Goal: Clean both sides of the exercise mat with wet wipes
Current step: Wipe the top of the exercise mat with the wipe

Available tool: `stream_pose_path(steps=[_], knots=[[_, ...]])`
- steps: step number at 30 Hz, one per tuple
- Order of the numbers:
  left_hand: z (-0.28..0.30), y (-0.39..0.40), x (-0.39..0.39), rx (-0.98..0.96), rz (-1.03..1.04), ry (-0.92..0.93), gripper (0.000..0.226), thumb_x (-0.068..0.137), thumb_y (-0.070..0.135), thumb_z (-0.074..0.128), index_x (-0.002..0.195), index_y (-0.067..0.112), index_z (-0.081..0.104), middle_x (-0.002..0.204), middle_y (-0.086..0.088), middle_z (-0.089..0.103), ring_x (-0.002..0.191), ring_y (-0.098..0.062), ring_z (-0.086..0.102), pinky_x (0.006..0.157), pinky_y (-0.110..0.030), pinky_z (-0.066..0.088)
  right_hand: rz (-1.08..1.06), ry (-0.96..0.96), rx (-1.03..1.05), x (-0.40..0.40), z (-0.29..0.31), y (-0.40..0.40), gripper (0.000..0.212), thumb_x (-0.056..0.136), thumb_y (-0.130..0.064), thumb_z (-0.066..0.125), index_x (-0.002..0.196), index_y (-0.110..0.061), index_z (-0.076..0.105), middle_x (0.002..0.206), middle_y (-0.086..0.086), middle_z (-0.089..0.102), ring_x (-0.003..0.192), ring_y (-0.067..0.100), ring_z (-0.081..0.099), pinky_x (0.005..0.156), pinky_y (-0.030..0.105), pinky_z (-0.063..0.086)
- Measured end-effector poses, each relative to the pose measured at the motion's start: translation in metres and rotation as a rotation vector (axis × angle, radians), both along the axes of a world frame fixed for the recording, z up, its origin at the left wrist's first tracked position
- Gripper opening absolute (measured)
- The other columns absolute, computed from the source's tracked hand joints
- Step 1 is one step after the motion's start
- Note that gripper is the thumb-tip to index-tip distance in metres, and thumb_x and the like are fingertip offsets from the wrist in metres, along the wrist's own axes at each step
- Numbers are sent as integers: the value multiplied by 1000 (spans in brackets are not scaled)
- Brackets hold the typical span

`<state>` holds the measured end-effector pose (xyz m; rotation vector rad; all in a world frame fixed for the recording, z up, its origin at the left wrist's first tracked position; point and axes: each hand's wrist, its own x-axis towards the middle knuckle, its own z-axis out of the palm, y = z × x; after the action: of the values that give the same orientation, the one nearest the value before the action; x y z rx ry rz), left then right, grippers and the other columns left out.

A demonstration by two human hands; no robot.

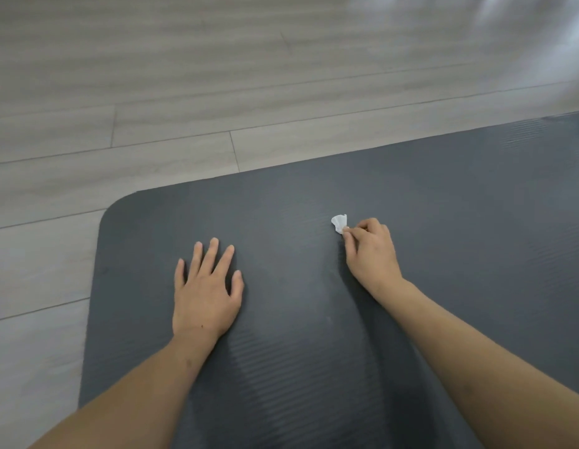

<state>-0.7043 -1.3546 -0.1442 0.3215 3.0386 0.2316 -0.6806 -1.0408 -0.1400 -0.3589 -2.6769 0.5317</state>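
- We see only part of the exercise mat: its right side and near end run out of the picture, so we cannot tell how long it is.
- One rounded corner of the mat shows at the left, and it lies flat on the wooden floor.
- The far right top of the picture is blurred by pale glare, and we cannot make out what is there.
- Both forearms are cut off by the lower edge of the picture; nothing of the person above them shows.
- We count one mat, dark grey with fine ribbing across its surface.
- We count one wet wipe, white and bunched up small; how it is folded is too small for us to tell.
- The wipe sits on the mat's surface, toward its far edge, just left of the fingertips that hold it.
- We count two bare hands, both over the mat and well apart from each other.
- The left hand lies palm down on the mat with its fingers straight and spread, holding nothing.
- The right hand has its fingers curled, and its thumb and fingertips pinch the near edge of the wipe.
- We cannot tell whether the wipe is damp.
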Motion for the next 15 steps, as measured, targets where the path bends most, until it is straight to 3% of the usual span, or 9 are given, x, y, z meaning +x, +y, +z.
stream_pose_path(steps=[3,7,10,12,15], knots=[[0,-1,1,7,0,-3,60,106,51,22,164,36,23,174,7,7,160,-15,-5,129,-47,2,-58,-119,-119,-8,10,5,17,96,-15,60,100,-12,77,99,7,58,88,28,56,82,35,47],[2,1,0,-2,0,-12,60,105,51,23,163,36,23,174,7,6,160,-16,-6,129,-47,1,-184,-149,-169,-9,11,-7,13,94,-12,58,96,-12,71,95,6,60,86,28,58,71,31,40],[0,0,-2,-19,-6,-3,61,104,52,18,163,36,25,173,7,8,160,-16,-5,129,-48,3,-271,-138,-129,-12,10,-38,12,93,-15,59,92,-8,68,91,12,61,80,34,59,68,36,42],[-1,-1,-4,-18,-5,2,65,101,54,13,162,36,27,173,7,9,160,-15,-4,129,-48,4,-136,-125,-91,-12,9,-83,8,87,-13,65,82,-7,66,82,14,62,72,37,60,63,39,48],[-1,-1,-5,-6,-9,-4,69,98,55,11,162,36,27,173,7,9,160,-15,-5,129,-48,4,243,-103,2,-2,4,-121,12,80,-7,70,75,-9,59,75,12,55,65,33,55,56,38,46]])
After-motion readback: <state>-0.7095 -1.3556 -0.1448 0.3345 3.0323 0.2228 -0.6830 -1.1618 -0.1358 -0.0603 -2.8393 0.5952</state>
